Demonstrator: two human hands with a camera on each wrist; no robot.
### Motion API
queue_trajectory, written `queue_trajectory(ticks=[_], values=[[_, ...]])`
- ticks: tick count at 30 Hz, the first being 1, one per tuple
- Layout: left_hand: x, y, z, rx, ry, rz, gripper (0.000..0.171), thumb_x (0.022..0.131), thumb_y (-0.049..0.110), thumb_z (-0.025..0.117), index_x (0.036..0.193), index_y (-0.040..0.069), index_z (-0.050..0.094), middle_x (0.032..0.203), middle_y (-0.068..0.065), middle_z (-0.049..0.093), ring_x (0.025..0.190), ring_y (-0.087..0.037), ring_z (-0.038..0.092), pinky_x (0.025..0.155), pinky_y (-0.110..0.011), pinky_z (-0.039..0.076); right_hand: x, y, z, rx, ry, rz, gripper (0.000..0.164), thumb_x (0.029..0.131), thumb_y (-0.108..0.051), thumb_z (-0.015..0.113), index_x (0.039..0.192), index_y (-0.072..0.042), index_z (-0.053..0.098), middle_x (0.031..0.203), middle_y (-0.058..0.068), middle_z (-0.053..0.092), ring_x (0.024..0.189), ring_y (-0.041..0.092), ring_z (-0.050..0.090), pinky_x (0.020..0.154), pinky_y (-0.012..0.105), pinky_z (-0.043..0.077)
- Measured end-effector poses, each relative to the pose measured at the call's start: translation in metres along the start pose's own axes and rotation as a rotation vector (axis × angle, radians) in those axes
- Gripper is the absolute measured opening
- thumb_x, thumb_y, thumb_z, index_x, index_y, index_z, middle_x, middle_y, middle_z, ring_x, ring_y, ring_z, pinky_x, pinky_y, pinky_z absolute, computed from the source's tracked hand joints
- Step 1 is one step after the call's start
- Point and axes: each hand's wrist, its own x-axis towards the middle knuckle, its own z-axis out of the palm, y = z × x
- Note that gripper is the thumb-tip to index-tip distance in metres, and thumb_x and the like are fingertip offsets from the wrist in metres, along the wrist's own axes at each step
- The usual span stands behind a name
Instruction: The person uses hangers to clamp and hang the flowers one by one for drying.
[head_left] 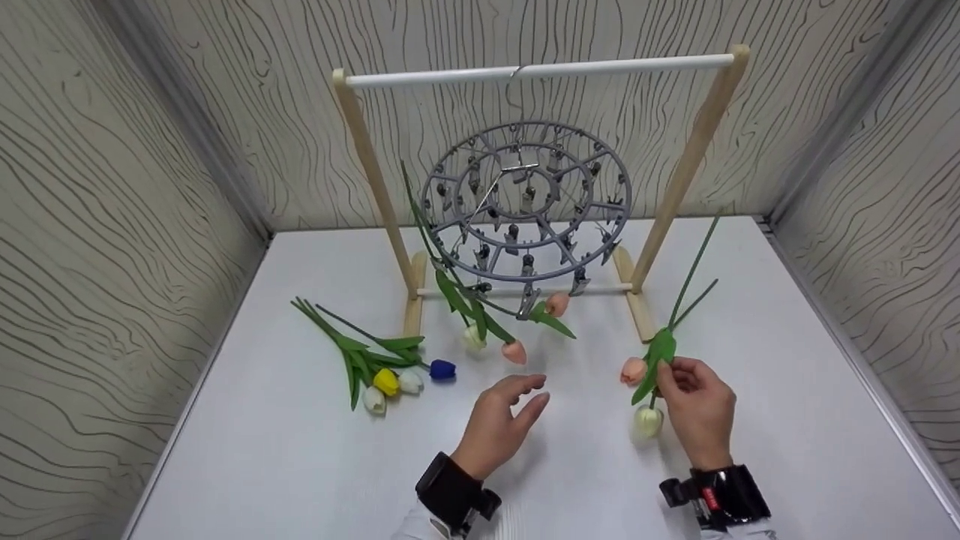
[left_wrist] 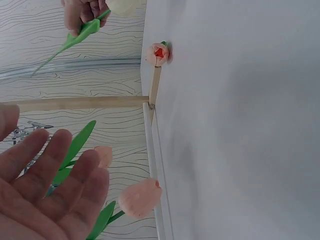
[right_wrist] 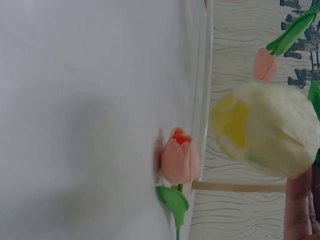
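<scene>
My right hand (head_left: pixel 701 409) pinches an artificial white tulip (head_left: pixel 648 421) by its green leaf and stem, bloom downward. Its pale bloom looms large in the right wrist view. Beside it a pink tulip (head_left: pixel 633 370) lies on the table; the right wrist view shows that pink bloom (right_wrist: pixel 181 157) too. My left hand (head_left: pixel 499 420) holds nothing, its fingers and thumb apart, below the round clip hanger (head_left: pixel 527 277). From the hanger's front and left side hang a pink tulip (head_left: pixel 514 352), a second pink tulip (head_left: pixel 557 304) and a white tulip (head_left: pixel 474 337), blooms down.
A wooden stand (head_left: pixel 690 165) with a white top rod (head_left: pixel 622 66) carries the hanger by its hook. Left on the white table (head_left: pixel 300 465) lies a bunch with a yellow tulip (head_left: pixel 386 382), white tulips (head_left: pixel 374 400) and a blue tulip (head_left: pixel 442 370). Wood-grain panels surround the table.
</scene>
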Motion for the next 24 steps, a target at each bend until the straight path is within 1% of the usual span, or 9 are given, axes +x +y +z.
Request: queue_trajectory(ticks=[2,5,8,10,11,14,17,20,24], values=[[-0.002,-0.002,-0.004,-0.003,0.014,-0.005,0.035,0.108,0.031,0.062,0.133,0.008,0.071,0.129,-0.009,0.075,0.118,-0.029,0.069,0.098,-0.036,0.058,-0.008,-0.006,0.003,0.034,-0.008,-0.051,0.008,0.095,-0.003,0.076,0.101,0.003,0.075,0.078,-0.009,0.074,0.067,-0.002,0.067,0.061,0.012,0.057],[-0.005,-0.004,-0.009,-0.009,0.035,-0.023,0.034,0.108,0.03,0.063,0.132,0.008,0.071,0.128,-0.01,0.076,0.118,-0.031,0.069,0.098,-0.038,0.059,-0.018,-0.013,0.008,0.055,-0.026,-0.14,0.006,0.093,0.002,0.077,0.098,0.003,0.075,0.08,0.001,0.077,0.069,-0.004,0.067,0.062,0.01,0.056],[-0.009,-0.006,-0.014,-0.025,0.057,-0.042,0.035,0.108,0.03,0.062,0.132,0.007,0.071,0.127,-0.009,0.076,0.118,-0.032,0.069,0.098,-0.044,0.059,-0.026,-0.018,0.013,0.047,-0.046,-0.255,0.008,0.09,0.007,0.078,0.096,0.003,0.075,0.081,0.011,0.078,0.071,-0.007,0.067,0.063,0.009,0.054],[-0.011,-0.006,-0.018,-0.036,0.073,-0.049,0.035,0.108,0.03,0.063,0.132,0.007,0.071,0.127,-0.009,0.076,0.117,-0.032,0.07,0.098,-0.047,0.06,-0.031,-0.02,0.015,0.028,-0.065,-0.344,0.012,0.086,0.01,0.079,0.094,0.003,0.075,0.08,0.013,0.077,0.071,-0.009,0.066,0.063,0.008,0.053],[-0.013,-0.006,-0.02,-0.041,0.082,-0.052,0.035,0.108,0.03,0.063,0.132,0.007,0.071,0.126,-0.009,0.076,0.117,-0.031,0.07,0.098,-0.047,0.06,-0.034,-0.021,0.017,0.021,-0.079,-0.384,0.014,0.084,0.011,0.08,0.094,0.002,0.075,0.081,0.013,0.078,0.071,-0.01,0.065,0.063,0.007,0.053],[-0.017,-0.005,-0.024,-0.06,0.102,-0.054,0.034,0.107,0.03,0.063,0.132,0.008,0.072,0.125,-0.008,0.077,0.115,-0.026,0.071,0.097,-0.039,0.061,-0.041,-0.024,0.021,0.009,-0.12,-0.497,0.023,0.079,0.014,0.082,0.093,-0.003,0.076,0.082,0.01,0.078,0.072,-0.011,0.066,0.064,0.007,0.054],[-0.019,-0.002,-0.027,-0.099,0.116,-0.051,0.034,0.107,0.031,0.064,0.132,0.009,0.072,0.124,-0.009,0.077,0.114,-0.023,0.072,0.097,-0.032,0.061,-0.048,-0.027,0.025,0.009,-0.152,-0.586,0.029,0.076,0.017,0.082,0.093,-0.006,0.076,0.082,0.005,0.078,0.073,-0.007,0.067,0.066,0.008,0.055],[-0.02,0.001,-0.029,-0.145,0.128,-0.057,0.034,0.106,0.03,0.066,0.132,0.01,0.072,0.124,-0.008,0.077,0.113,-0.022,0.073,0.097,-0.029,0.061,-0.054,-0.032,0.031,0.007,-0.18,-0.637,0.031,0.075,0.016,0.083,0.094,-0.008,0.076,0.082,0.0,0.077,0.071,-0.004,0.068,0.067,0.008,0.055],[-0.024,0.004,-0.03,-0.189,0.142,-0.078,0.034,0.104,0.03,0.069,0.132,0.011,0.072,0.123,-0.006,0.078,0.111,-0.021,0.074,0.096,-0.027,0.061,-0.06,-0.041,0.04,-0.004,-0.233,-0.659,0.031,0.077,0.014,0.084,0.094,-0.009,0.075,0.082,-0.004,0.075,0.071,-0.001,0.067,0.069,0.007,0.055]])
